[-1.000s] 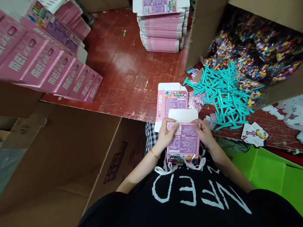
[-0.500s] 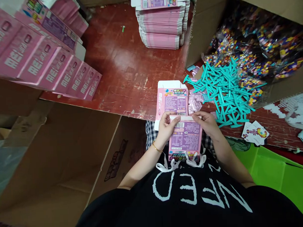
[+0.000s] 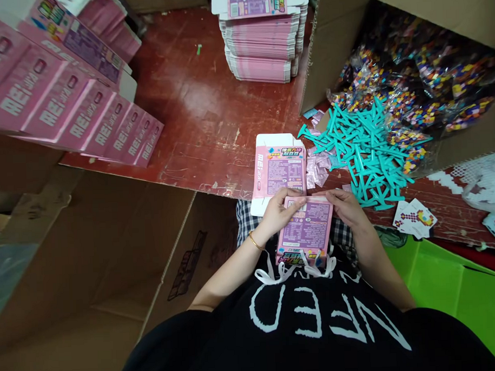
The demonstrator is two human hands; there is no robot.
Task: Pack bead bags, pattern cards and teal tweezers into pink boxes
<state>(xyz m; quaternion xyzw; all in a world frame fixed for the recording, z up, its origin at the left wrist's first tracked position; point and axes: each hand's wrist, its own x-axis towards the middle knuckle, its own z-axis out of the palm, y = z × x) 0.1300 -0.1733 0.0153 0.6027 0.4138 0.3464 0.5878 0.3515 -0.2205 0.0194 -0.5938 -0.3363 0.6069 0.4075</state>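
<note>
I hold a pink and purple printed carton upright against my belly, its far end pointing at the table. My left hand grips its far left corner, thumb pressed on the top face. My right hand grips the far right corner, fingers curled over the closed end. Just beyond the hands, a flat unfolded carton of the same print lies at the table's near edge.
A heap of teal plastic sticks and small pink sachets lies right of the flat carton. Bags of coloured beads fill a cardboard box. A stack of flat cartons stands at the back. Finished pink boxes sit left. Printed cards lie right.
The white end flap that stood open a second ago is now folded down and tucked in. Both hands shifted slightly along the carton's far end.
</note>
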